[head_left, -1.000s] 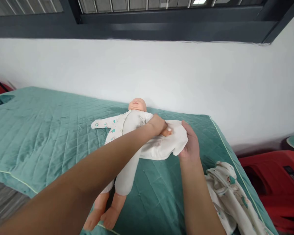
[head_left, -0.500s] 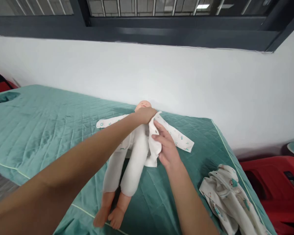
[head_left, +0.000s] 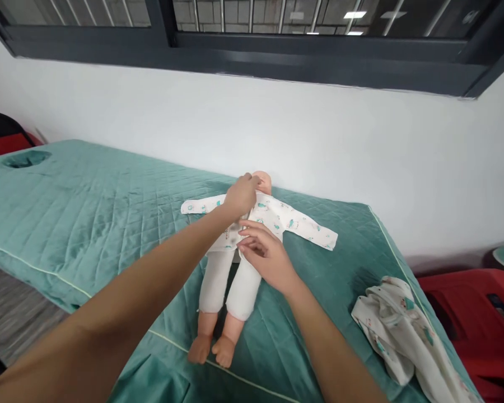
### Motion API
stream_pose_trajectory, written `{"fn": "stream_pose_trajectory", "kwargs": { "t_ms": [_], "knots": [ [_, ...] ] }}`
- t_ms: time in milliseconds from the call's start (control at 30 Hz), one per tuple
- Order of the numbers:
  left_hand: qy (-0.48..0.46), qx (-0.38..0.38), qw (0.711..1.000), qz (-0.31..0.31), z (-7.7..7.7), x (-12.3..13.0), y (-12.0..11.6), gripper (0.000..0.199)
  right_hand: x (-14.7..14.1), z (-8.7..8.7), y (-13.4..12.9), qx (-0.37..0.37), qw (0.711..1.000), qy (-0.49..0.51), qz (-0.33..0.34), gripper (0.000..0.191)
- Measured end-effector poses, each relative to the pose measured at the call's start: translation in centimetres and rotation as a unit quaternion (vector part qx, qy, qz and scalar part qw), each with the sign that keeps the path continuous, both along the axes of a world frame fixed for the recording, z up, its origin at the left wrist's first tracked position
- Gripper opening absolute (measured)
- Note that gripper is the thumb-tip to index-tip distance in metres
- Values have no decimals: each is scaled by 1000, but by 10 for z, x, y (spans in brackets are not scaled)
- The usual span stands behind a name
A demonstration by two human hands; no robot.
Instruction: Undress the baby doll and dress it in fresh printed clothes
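Observation:
A baby doll [head_left: 243,285] with white cloth legs lies on its back, its feet toward me. A white baby shirt [head_left: 271,212] with small green prints covers its chest, both sleeves spread out sideways. My left hand [head_left: 242,195] is at the collar below the doll's chin, its bent fingers closed on the shirt's neck edge; its fingertips are partly hidden. Lower down, my right hand [head_left: 266,252] has its fingers curled and pinched at the front edge of the shirt near the hem.
The doll lies on a green quilted bed cover [head_left: 121,196] with a round hole at the far left. Crumpled printed baby clothes [head_left: 395,319] lie at the right edge. Beyond that is a red plastic chair [head_left: 466,313]. A white wall [head_left: 319,140] and a dark window frame stand behind.
The shirt front, lifted and folded back before, now lies flat over the doll's chest. My left hand has moved up toward the chin, and my right hand has shifted left to the middle.

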State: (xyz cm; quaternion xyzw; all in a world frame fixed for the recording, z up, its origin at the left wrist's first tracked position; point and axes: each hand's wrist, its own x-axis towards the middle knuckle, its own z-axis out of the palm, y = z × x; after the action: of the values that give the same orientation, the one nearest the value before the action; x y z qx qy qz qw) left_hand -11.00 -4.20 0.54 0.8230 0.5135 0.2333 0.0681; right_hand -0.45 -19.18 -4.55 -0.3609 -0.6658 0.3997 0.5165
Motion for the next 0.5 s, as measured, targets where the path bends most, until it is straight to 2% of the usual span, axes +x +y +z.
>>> {"fn": "stream_pose_trajectory", "kwargs": {
  "t_ms": [67,133,200,267,367,433,500],
  "knots": [
    [-77,30,997,5,-14,-21,-8,36,2,-2,-12,14,1000,-9,-8,17],
    [-155,41,987,-2,-35,-47,-25,29,12,-8,-31,27,997,-31,-68,16],
    [-224,9,975,16,-61,-76,-48,28,29,-16,-58,34,985,-83,-149,17],
    [-270,-43,961,42,-88,-104,-74,31,53,-25,-92,43,958,-164,-231,20],
    [-284,-115,951,47,-116,-137,-113,39,97,-32,-147,65,879,-311,-354,26],
    [-283,-122,950,48,-121,-149,-135,38,129,-31,-178,62,808,-400,-428,35],
    [-285,-112,951,45,-116,-153,-155,34,162,-30,-201,1,739,-464,-489,54]
  ]
}}
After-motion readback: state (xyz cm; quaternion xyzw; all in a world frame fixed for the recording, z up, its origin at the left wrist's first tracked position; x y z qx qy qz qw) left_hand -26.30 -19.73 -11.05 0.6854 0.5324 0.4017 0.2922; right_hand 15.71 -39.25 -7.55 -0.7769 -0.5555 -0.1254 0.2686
